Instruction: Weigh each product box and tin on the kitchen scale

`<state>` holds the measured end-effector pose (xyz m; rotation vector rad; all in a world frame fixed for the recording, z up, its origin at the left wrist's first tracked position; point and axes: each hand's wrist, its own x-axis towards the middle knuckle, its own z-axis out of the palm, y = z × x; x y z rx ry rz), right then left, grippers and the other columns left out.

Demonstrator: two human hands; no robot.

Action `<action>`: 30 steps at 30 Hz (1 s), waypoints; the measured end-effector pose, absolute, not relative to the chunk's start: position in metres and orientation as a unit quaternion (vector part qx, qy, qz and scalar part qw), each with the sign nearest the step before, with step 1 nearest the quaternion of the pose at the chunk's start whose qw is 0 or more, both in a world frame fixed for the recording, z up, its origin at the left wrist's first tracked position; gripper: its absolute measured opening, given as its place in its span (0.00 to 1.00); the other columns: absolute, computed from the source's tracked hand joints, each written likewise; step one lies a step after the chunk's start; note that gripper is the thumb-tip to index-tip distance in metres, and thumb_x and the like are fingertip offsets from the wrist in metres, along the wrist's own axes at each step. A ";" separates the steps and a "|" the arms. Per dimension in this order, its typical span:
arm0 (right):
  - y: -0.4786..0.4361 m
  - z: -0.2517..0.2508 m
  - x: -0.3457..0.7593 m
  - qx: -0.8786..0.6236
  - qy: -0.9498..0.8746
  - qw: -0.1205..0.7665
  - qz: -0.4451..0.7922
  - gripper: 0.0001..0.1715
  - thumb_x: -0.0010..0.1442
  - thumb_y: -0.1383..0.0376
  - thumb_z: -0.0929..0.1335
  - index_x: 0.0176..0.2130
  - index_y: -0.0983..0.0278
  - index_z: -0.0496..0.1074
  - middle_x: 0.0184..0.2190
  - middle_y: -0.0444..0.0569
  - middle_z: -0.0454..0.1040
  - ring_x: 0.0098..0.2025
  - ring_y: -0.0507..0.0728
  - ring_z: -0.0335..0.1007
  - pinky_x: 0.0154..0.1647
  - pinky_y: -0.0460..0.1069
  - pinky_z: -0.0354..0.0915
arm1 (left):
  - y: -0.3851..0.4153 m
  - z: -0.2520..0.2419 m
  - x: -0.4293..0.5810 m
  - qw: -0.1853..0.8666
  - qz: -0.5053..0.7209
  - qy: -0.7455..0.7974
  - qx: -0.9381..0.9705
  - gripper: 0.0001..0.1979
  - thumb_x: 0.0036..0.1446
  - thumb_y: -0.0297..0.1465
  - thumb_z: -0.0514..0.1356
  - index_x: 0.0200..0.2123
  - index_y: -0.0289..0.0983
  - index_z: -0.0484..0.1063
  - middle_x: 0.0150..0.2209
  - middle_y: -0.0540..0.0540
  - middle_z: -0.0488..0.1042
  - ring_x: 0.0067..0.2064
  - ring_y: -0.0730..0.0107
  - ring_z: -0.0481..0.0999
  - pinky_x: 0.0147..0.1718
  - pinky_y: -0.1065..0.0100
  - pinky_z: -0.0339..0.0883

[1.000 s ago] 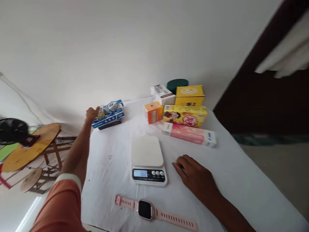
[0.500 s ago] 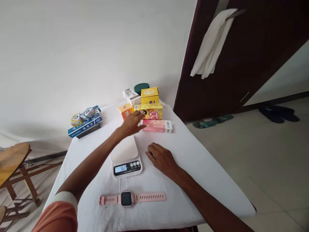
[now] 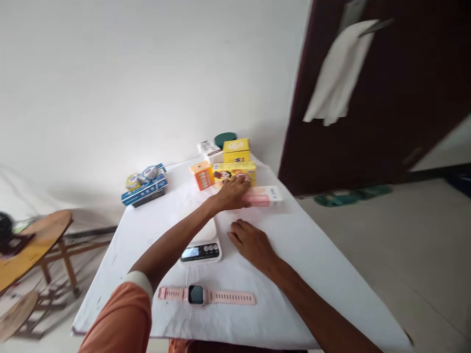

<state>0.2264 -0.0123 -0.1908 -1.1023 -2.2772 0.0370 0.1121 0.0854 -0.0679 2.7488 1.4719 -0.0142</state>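
White cloth covers the table, whose far edge lies by a plain wall. Toward the far right corner lies one long pink-and-white carton, its left end covered by the left hand; those fingers reach down over it, but whether they grip cannot be told. Beside the single white digital scale, the right hand rests with fingers loosely curled, nothing visible in them. The carton is probably light, stiff, slightly slick and easily dented, best held across its narrow width at mid-length. Behind it stand one long yellow printed carton, one boxy yellow carton and one small orange box. Toward the far left corner, two small cartons top one long blue carton. One pink-strapped watch lies toward the near edge.
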 end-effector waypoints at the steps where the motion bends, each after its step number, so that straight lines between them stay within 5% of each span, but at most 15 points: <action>1: -0.012 -0.193 0.227 -0.409 -0.858 0.311 0.007 0.09 0.70 0.68 0.63 0.36 0.61 0.70 0.36 0.50 0.78 0.39 0.57 0.75 0.36 0.49 0.64 | 0.079 -0.061 0.111 0.008 0.013 0.468 0.884 0.28 0.58 0.37 0.69 0.59 0.35 0.69 0.60 0.31 0.67 0.62 0.43 0.67 0.58 0.47 0.64; 9: -0.009 -0.194 0.226 -0.391 -0.860 0.325 0.046 0.15 0.72 0.63 0.60 0.33 0.60 0.67 0.32 0.48 0.74 0.32 0.56 0.70 0.31 0.50 0.58 | -0.006 -0.016 0.029 0.003 0.102 0.496 0.862 0.28 0.56 0.37 0.70 0.59 0.37 0.71 0.55 0.36 0.71 0.58 0.47 0.70 0.56 0.50 0.66; 22: -0.011 -0.187 0.223 -0.419 -0.856 0.294 0.070 0.12 0.70 0.64 0.63 0.32 0.60 0.66 0.32 0.47 0.73 0.31 0.55 0.66 0.32 0.49 0.57 | -0.041 -0.070 -0.065 0.080 0.121 0.610 0.779 0.27 0.53 0.38 0.72 0.57 0.43 0.75 0.51 0.40 0.74 0.54 0.49 0.74 0.55 0.45 0.68; 25: -0.011 -0.186 0.223 -0.420 -0.857 0.288 0.075 0.12 0.71 0.64 0.63 0.33 0.60 0.66 0.32 0.47 0.72 0.31 0.55 0.66 0.32 0.49 0.56 | -0.047 -0.062 -0.074 0.082 0.213 0.588 0.776 0.30 0.54 0.44 0.72 0.59 0.44 0.73 0.53 0.40 0.75 0.54 0.52 0.76 0.55 0.49 0.71; 30: -0.012 -0.185 0.224 -0.418 -0.859 0.286 0.077 0.13 0.71 0.63 0.63 0.33 0.60 0.67 0.33 0.48 0.73 0.32 0.55 0.66 0.33 0.50 0.56 | -0.073 -0.036 -0.088 -0.022 0.399 0.600 0.693 0.19 0.61 0.42 0.68 0.53 0.42 0.77 0.48 0.45 0.79 0.50 0.61 0.79 0.53 0.57 0.73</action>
